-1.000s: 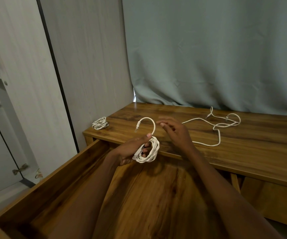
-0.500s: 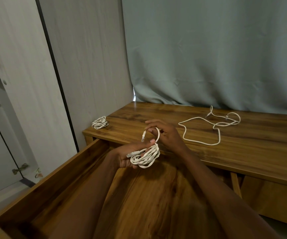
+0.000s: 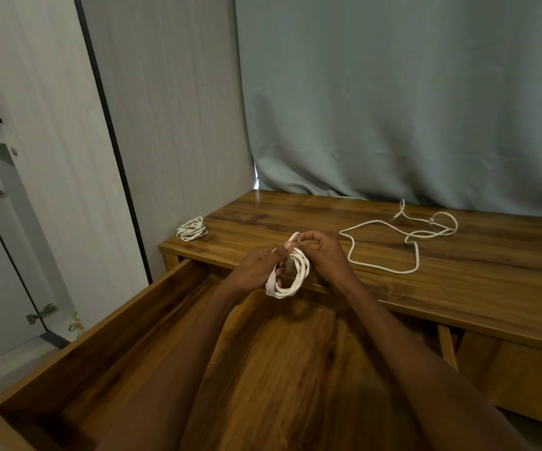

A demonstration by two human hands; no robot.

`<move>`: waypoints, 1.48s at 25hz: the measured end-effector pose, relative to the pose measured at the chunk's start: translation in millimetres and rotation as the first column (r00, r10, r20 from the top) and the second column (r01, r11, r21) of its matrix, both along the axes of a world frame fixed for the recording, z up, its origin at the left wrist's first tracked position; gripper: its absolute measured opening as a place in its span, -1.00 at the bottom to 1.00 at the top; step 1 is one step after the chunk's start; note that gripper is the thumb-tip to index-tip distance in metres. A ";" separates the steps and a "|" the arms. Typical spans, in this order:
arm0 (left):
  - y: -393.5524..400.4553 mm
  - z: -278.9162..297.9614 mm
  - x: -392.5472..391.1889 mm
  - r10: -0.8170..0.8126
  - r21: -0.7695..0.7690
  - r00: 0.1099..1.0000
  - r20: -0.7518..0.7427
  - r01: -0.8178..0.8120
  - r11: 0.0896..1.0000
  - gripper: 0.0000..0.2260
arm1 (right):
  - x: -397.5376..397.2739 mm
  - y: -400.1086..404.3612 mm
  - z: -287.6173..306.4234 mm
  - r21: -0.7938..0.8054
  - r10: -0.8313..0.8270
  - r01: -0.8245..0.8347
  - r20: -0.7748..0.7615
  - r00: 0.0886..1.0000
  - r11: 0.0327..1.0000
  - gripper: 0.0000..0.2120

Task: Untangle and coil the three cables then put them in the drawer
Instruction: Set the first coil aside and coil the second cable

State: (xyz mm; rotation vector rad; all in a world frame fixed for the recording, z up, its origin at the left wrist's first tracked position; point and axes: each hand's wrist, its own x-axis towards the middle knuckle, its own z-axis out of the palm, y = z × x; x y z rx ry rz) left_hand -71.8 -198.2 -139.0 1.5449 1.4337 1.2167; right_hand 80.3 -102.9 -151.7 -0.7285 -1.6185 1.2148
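1. Nearest lies the open drawer (image 3: pixel 77 349), its wooden floor showing under both forearms. No cable is in it yet, so judging by that, the stowing part of the task is all still to do.
2. Above the drawer's far end, the left hand (image 3: pixel 256 268) grips the half-made coil (image 3: pixel 290 276), fingers curled through its loops and thumb pressed on top.
3. Just right of it, the right hand (image 3: pixel 325 257) pinches the coil's free end (image 3: pixel 295 237) between thumb and fingertips at the top of the bundle.
4. The step in hand looks like securing that last tail. To do it well, keep the left grip firm so the loops do not spring apart, pass the end around or through the bundle snugly, and avoid kinking the cable near its plug.
5. Farther off on the desk top (image 3: pixel 490 288), at its far left corner, sits a finished coil (image 3: pixel 192 228), apart from the hands.
6. To the far right on the desk top the loose cable (image 3: pixel 403 242) lies sprawled in open bends, not yet coiled; its ends rest near the curtain (image 3: pixel 409 109).
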 end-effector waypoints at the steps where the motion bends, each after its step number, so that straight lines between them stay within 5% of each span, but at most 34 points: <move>1: 0.7 -0.7 -0.6 0.012 0.033 1.000 -0.006 -0.011 0.999 -0.49 | -0.4 -0.6 0.3 -0.025 0.015 -0.015 -0.010 1.000 1.000 -0.84; 14: 12.5 -16.7 -13.4 0.257 0.195 0.957 -0.132 -0.229 0.954 -0.43 | -13.3 -7.3 -7.0 -0.377 0.251 -0.293 -0.157 0.955 0.879 -0.71; 18: 12.3 -22.5 -19.0 0.274 0.168 0.957 -0.093 -0.256 0.952 -0.50 | -7.4 -8.7 -8.2 -0.277 0.426 -0.430 -0.076 0.901 0.859 -0.70; 23: 12.5 -20.3 -14.3 0.273 0.151 0.960 -0.059 -0.262 0.953 -0.60 | -26.0 -17.7 -18.5 0.060 0.212 -0.212 0.000 0.977 0.975 -0.67; 29: 12.8 -18.8 -10.9 0.245 0.140 0.969 -0.001 -0.243 0.960 -0.63 | -30.6 -18.6 -23.7 0.356 -0.154 0.122 0.062 0.986 0.926 -0.84; 37: 13.2 -26.1 -13.6 0.225 0.115 0.973 -0.056 -0.217 0.969 -0.58 | -13.4 -18.1 0.9 0.128 -0.126 0.161 -0.249 0.960 0.979 -0.89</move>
